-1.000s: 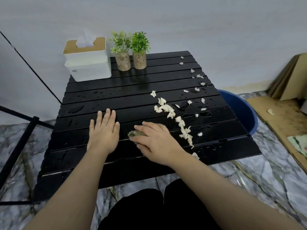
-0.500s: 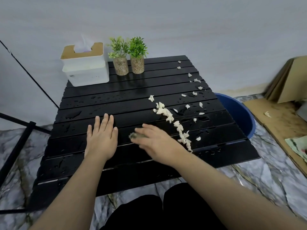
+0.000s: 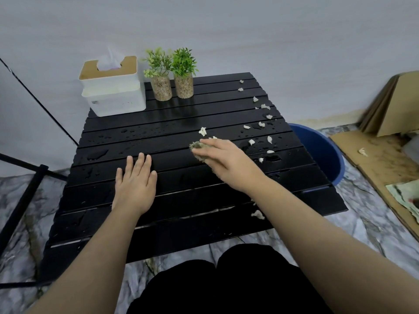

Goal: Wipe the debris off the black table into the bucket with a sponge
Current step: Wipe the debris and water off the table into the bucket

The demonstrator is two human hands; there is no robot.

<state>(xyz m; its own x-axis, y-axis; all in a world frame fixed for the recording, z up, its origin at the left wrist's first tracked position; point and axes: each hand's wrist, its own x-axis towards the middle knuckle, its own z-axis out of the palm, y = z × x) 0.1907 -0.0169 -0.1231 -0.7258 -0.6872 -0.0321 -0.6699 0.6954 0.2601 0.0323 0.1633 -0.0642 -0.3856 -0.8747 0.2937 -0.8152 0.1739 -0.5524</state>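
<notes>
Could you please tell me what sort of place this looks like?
Probably a spare corner of a home: a marble-patterned floor, flattened brown cardboard against a plain white wall, and a small black slatted table with a white tissue box.

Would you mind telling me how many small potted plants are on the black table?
2: the left potted plant and the right potted plant stand side by side at the table's far edge, right of the tissue box. None appears hidden.

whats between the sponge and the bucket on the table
In the head view, white debris bits and water drops lie scattered on the black table between the sponge in the right hand and the blue bucket.
</notes>
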